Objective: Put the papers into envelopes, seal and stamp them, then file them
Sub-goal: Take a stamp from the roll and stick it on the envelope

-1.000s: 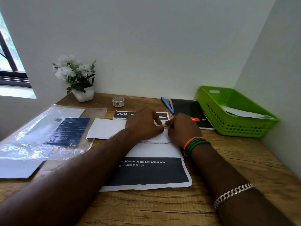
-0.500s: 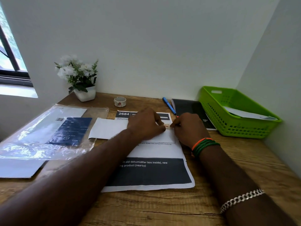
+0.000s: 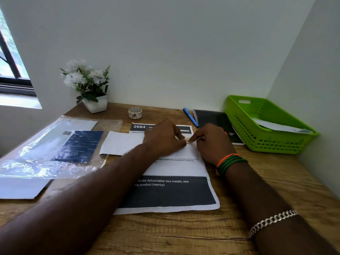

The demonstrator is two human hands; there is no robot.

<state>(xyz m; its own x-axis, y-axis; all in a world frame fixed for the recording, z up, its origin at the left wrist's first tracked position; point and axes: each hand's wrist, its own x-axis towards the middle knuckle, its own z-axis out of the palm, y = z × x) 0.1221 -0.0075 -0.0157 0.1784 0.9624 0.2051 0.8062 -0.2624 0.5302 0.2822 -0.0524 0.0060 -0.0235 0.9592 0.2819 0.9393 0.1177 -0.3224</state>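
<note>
left hand, right hand pinch something tiny on envelope | sheet: "2684", "dehumidifier"

Both forearms reach forward, converging toward centre. Left hand knuckles up, fingers curled down, fingertips pressed at inner side. Right hand opposite it, fingers curled, index and thumb pinched, tips almost touching left fingertips. What sits in that grip too small to tell. Right wrist wears orange and green bands; silver chain bracelet farther back on forearm.
</note>
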